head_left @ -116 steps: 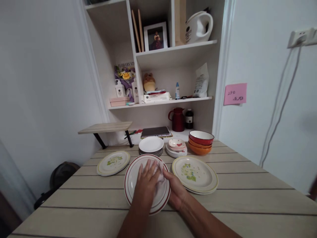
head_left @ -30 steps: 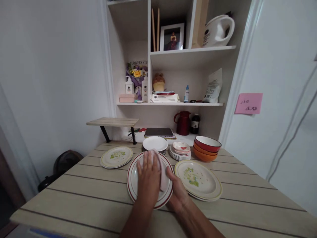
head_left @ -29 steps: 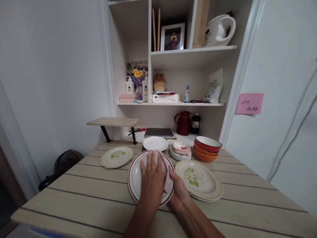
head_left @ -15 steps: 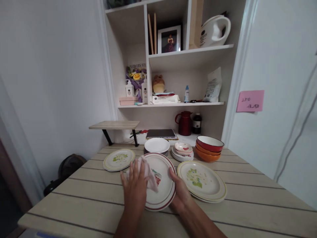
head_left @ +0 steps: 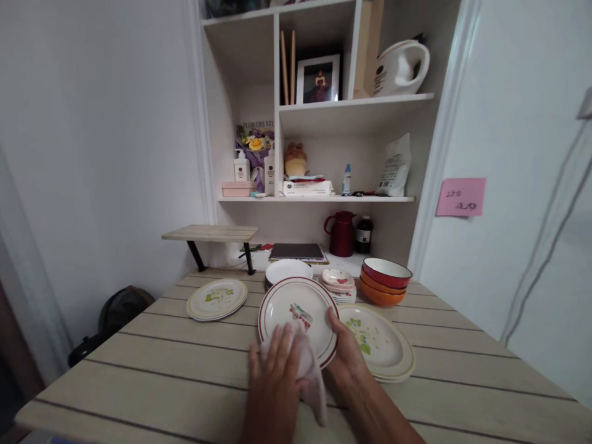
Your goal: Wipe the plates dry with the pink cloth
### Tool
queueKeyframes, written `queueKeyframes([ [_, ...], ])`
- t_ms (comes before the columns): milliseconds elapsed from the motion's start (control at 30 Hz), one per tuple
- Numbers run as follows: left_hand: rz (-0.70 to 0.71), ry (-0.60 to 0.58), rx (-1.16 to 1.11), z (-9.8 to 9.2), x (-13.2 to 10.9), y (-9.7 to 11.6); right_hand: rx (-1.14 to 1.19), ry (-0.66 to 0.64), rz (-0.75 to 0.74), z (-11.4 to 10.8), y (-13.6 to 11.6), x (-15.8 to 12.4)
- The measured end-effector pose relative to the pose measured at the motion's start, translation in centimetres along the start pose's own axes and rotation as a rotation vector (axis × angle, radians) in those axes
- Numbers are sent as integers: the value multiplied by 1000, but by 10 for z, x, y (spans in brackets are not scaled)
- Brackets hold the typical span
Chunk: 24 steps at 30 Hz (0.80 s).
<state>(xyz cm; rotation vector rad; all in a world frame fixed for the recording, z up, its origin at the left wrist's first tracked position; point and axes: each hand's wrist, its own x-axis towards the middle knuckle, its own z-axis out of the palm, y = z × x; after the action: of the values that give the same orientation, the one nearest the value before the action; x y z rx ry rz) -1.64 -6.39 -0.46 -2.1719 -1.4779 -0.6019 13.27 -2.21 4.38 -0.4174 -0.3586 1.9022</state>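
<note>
A white plate with a red rim (head_left: 296, 305) is tilted up off the wooden table (head_left: 185, 364), its face toward me. My right hand (head_left: 346, 357) grips its right lower edge. My left hand (head_left: 275, 385) presses a pale pink cloth (head_left: 308, 370) against the plate's lower part. A small red and green picture shows at the plate's middle. The cloth's end hangs down between my two hands.
A green-flowered plate stack (head_left: 383, 345) lies right of my hands, another flowered plate (head_left: 216, 299) to the left. Behind stand a white plate stack (head_left: 287, 271), small saucers (head_left: 340, 282) and red and orange bowls (head_left: 386, 280). Shelves (head_left: 324, 198) with bottles, a red jug and a tablet fill the back.
The red-rimmed plate has been lifted from flat on the table to a tilt in my right hand. My left hand with the cloth slid from the plate's left side down to its lower edge.
</note>
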Motion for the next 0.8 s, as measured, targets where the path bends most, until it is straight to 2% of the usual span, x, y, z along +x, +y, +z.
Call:
queueKeyframes([
  [100, -194, -22, 89, -8, -2, -34, -11, -39, -52, 9, 12, -1],
  [167, -319, -2, 125, -14, 12, -53, -26, -79, 0, 13, 24, -2],
  [233, -387, 34, 137, -17, 33, -62, -22, -103, 75, 17, 34, -4],
  [300, -369, 64, 124, -16, 53, -59, 5, -97, 129, 19, 39, -5],
  [400, -220, 82, 65, -6, 67, -33, 63, -57, 125, 18, 34, -6],
  [500, -27, 93, 18, 8, 52, 1, 87, 43, 100, 13, 21, -4],
  [533, 40, 90, 15, 11, 42, 9, 82, 80, 115, 11, 16, -4],
  [600, 80, 102, 39, 17, 18, 14, 60, 114, 127, 8, 10, -3],
  [700, 3, 128, 88, 18, -9, -3, 45, 33, 54, 8, 11, -2],
  [800, -157, 124, 125, 6, -8, -32, 36, -70, 59, 12, 23, -2],
])
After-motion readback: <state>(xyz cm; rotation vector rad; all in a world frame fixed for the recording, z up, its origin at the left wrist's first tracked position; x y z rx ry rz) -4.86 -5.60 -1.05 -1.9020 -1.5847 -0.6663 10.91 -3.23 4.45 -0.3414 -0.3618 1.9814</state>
